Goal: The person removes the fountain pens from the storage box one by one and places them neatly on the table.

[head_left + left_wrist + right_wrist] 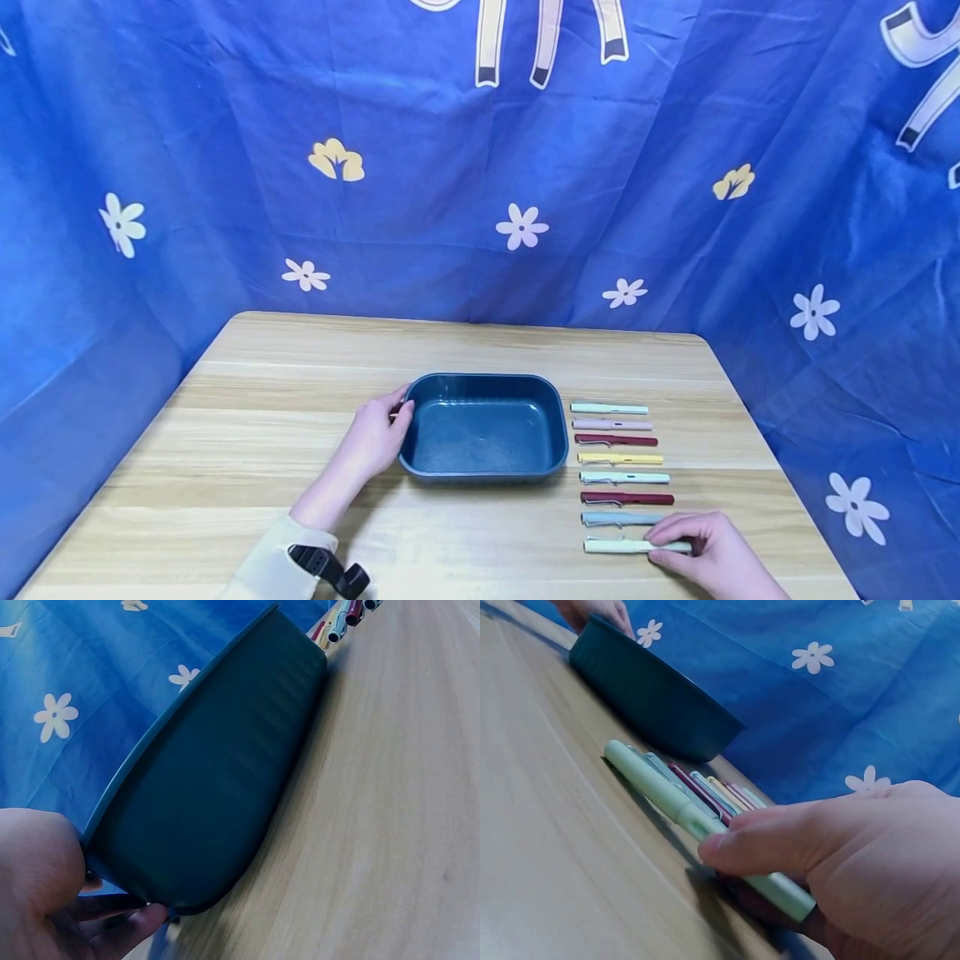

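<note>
A dark teal rectangular plastic basin (pixel 483 477) stands on the table with its inside bare. My left hand (pixel 384 433) grips its left end, thumb by the rim and fingers at the outer wall, as the left wrist view also shows. At the front right, my right hand (pixel 708 550) pinches a pale green pen (pixel 652 780) near its right end, between thumb and fingers. Directly behind it lies a light blue pen (pixel 615 518), then a dark red pen (pixel 630 498) with a metal clip. Whether the pale green pen still touches the table I cannot tell.
Farther back in the same column lie a mint pen (pixel 626 478), a yellow pen (pixel 621 459), another dark red pen (pixel 615 440), a lilac pen (pixel 611 424) and another mint pen (pixel 609 408). A blue patterned curtain (pixel 420 208) surrounds the wooden table (pixel 247 433).
</note>
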A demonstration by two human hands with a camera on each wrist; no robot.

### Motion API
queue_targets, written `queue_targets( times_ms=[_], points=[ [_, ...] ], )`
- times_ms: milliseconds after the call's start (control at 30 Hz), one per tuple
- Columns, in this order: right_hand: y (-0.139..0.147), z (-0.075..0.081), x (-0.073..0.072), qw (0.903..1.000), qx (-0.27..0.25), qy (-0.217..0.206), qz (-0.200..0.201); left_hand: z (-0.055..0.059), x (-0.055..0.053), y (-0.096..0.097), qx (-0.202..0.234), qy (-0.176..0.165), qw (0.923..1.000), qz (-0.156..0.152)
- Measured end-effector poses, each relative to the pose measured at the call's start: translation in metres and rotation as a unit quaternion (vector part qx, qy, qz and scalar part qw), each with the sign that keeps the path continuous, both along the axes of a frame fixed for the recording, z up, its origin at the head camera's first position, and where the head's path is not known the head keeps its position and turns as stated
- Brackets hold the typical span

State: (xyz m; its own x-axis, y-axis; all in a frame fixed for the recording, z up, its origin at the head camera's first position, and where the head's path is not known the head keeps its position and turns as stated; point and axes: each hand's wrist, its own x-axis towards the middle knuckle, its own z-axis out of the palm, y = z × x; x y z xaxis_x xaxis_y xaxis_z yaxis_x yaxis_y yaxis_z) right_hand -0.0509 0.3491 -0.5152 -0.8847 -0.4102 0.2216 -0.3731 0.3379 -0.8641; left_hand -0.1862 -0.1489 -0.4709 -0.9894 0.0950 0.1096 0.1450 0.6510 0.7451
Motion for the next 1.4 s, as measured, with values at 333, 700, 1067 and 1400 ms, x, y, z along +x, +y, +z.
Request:
queue_targets(
  times_ms=[333,700,1067,1400],
  points=[
    [-0.002,0.004,0.001,0.9988,0.047,0.009,-0.010,0.000,0.000,0.000,0.002,0.001,1.0000,0.003],
    [-0.002,-0.003,0.004,0.9980,0.036,0.011,-0.051,-0.001,0.001,0.000,0.002,-0.001,1.0000,0.004],
    [-0.005,0.007,0.006,0.9967,0.021,-0.006,-0.078,-0.001,0.000,-0.001,-0.003,-0.005,1.0000,0.004],
    [-0.008,0.018,0.001,0.9960,-0.021,-0.001,-0.086,0.001,0.000,-0.006,0.009,-0.007,0.9998,-0.013]
  ],
)
